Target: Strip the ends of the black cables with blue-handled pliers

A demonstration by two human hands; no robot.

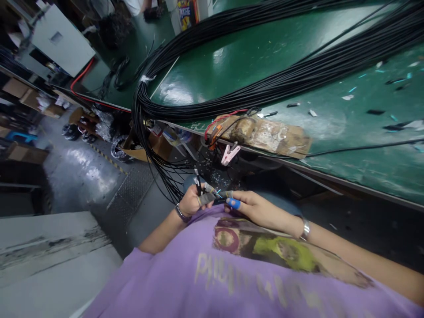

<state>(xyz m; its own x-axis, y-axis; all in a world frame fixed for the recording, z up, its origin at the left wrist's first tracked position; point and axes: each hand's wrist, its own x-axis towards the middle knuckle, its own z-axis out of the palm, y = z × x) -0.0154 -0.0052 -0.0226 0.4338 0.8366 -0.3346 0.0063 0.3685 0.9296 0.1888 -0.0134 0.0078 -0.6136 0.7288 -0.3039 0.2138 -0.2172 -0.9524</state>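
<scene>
My left hand [192, 201] is closed around a black cable [198, 187], whose pale tip sticks up above the fingers. Against it, the taped fingertips of my right hand [253, 207] pinch the other side of a stripped cable end. Thin light-blue and white wires [218, 193] fan out between the two hands. Grey tape wraps fingers on both hands, and a blue band [233, 203] circles one right finger. Just how the fingers meet the wires is too small to make out. Both hands are low in front of my purple shirt, short of the bench edge.
A thick bundle of black cables [185, 108] loops over the green bench [265, 53] and hangs off its edge. A worn wooden block [274, 134] and a pink clip [230, 154] are at the edge. Cable scraps [376, 111] litter the right. A carton [142, 152] stands below.
</scene>
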